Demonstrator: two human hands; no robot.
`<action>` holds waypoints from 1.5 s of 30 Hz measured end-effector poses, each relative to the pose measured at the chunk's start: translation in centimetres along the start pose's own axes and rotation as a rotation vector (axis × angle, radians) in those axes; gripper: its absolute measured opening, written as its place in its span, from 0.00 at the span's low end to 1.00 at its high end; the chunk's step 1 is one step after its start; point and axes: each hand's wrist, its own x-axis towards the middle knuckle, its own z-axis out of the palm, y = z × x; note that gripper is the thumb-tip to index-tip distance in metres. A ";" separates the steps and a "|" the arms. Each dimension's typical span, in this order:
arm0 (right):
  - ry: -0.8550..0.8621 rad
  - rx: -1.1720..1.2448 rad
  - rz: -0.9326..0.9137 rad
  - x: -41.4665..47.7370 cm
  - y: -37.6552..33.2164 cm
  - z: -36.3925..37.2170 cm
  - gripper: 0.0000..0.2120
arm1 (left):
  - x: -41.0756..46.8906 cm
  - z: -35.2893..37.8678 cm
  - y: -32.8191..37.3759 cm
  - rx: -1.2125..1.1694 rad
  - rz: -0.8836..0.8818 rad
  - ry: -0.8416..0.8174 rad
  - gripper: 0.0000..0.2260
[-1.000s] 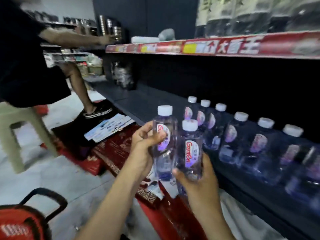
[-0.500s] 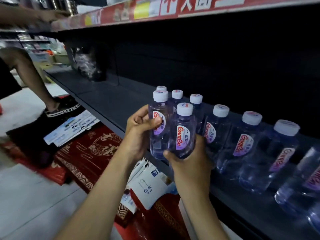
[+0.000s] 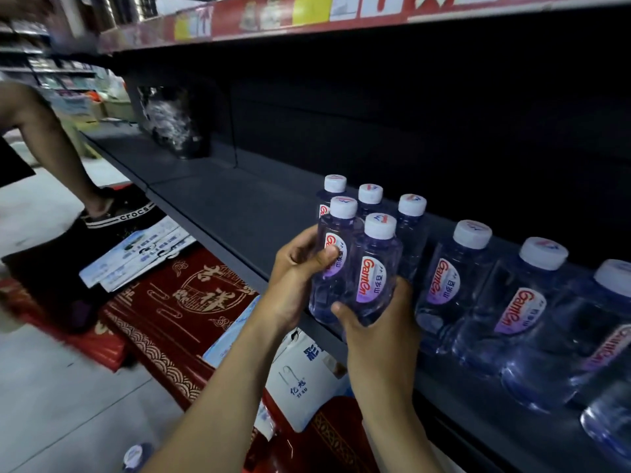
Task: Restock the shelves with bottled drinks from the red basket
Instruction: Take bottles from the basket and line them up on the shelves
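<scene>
My left hand (image 3: pixel 293 278) grips a clear water bottle (image 3: pixel 333 257) with a white cap and a purple-red label. My right hand (image 3: pixel 375 329) holds a second, matching bottle (image 3: pixel 374 278) from below, pressed against the first. Both bottles hover at the front lip of the dark shelf (image 3: pixel 218 199). Behind them stand three more bottles (image 3: pixel 411 227), and a row of the same bottles (image 3: pixel 454 281) runs to the right along the shelf front. The red basket is out of view.
Red patterned boxes (image 3: pixel 177 302) and white cartons (image 3: pixel 300 380) lie on the floor under the shelf edge. Another person's leg and a black shoe (image 3: pixel 116 213) stand at left. A plastic-wrapped pack (image 3: pixel 174 124) sits far back on the shelf. A bottle cap (image 3: pixel 136 455) shows at the bottom.
Both hands have carried the two bottles forward and right, closer to the shelf and the standing bottles. My view has dropped and closed in, and the red basket has left the frame.
</scene>
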 end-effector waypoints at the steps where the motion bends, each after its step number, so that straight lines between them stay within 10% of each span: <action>1: 0.005 -0.005 -0.003 0.0 0.0 0.1 0.42 | -0.2 0.1 -0.1 0.031 0.003 -0.010 0.20; 12: -0.174 -0.310 -0.004 -0.8 -0.1 -1.1 0.44 | -3.1 -2.0 -1.1 0.551 -0.111 -0.101 0.37; 45: 0.016 -0.239 -0.012 0.2 0.6 1.6 0.36 | -3.0 -1.6 -3.0 0.865 0.030 0.176 0.28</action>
